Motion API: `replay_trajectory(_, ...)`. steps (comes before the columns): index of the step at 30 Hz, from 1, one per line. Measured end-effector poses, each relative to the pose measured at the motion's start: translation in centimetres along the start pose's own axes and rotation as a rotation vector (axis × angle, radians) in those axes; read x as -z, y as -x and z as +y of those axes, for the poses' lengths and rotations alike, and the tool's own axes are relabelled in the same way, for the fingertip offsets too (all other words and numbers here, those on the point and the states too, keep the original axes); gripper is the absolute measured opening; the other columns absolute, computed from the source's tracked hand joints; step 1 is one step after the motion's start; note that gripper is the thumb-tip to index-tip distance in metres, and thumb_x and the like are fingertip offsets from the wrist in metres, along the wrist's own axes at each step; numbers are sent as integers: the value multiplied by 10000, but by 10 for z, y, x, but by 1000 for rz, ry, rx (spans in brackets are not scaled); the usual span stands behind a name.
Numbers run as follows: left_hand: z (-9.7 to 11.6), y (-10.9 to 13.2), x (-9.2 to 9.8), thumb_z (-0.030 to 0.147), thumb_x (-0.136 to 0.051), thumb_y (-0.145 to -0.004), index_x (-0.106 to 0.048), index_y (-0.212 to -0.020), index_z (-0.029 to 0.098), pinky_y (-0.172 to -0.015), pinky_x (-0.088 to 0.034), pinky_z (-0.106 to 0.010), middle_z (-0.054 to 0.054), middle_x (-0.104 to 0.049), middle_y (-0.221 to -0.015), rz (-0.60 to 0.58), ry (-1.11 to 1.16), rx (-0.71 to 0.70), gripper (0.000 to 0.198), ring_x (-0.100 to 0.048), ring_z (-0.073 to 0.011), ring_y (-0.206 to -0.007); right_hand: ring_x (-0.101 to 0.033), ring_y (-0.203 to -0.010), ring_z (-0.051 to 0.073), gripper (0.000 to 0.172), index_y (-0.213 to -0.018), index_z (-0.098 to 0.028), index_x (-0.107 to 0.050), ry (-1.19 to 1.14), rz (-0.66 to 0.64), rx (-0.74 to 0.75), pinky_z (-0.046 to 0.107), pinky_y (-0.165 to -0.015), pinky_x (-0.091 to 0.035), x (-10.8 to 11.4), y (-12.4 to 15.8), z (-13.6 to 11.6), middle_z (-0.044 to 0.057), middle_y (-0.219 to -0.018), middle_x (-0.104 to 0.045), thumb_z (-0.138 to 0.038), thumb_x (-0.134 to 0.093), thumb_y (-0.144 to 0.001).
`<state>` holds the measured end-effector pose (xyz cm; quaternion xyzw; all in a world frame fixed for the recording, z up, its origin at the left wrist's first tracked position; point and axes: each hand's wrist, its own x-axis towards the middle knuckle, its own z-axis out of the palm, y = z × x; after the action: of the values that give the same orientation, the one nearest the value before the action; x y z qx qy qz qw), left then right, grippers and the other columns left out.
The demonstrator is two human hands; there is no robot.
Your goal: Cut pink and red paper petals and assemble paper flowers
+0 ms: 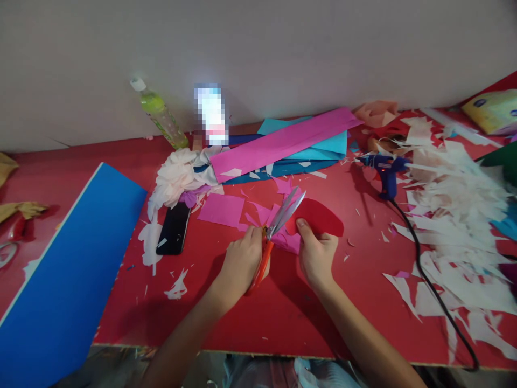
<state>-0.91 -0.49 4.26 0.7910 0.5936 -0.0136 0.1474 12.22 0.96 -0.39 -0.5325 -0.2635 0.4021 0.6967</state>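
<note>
Scissors [283,214], shiny metal blades, smooth orange plastic handles; red piece [321,216], pink strip [278,144] and white scraps [464,196], all matt and paper-like, the scraps crinkled and ragged-edged. Glue gun [386,171], smooth blue plastic, with dull black flexible cord [418,253]; bottle [159,114], see-through plastic; phone [173,229], glossy black glass-like face. Table [278,320], smooth red top with faint sheen, rough front edge; board [76,269], smooth matt blue.

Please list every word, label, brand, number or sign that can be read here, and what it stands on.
No text can be read.
Clear plastic bottle with green contents and white cap: markings too small and blurred.
Blue plastic pistol-shaped glue gun: pale label, too small.
Yellow soft plastic packet: dark oval mark, blurred.
Bright upright rectangular screen: pixelated.
Orange-handled metal scissors: no legible mark.
</note>
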Motion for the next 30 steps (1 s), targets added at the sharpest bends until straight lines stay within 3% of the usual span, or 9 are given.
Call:
replay_trajectory(9, -3, -1, 2, 106, -358, -817, -459, -1023, 139, -628, -477, -304, -90, -580, -963, -84, -58, -18, 232, -632, -216, -772, -478, -563, 98, 185, -640, -150, -594, 27, -10, -7, 239, -566, -413, 1, 1, -1, -15, -610, -558, -305, -690, -669)
replay_trajectory(30, -7, -1, -2, 118, -330, -874, -452, -1059, 145, -652, -498, -311, -94, -577, -984, -106, -67, -28, 223, -638, -207, -774, -324, -475, 65, 373, -523, -181, -397, 35, -40, -116, 219, -473, -309, 2, 1, 2, -70, -494, -352, -356, -690, -673)
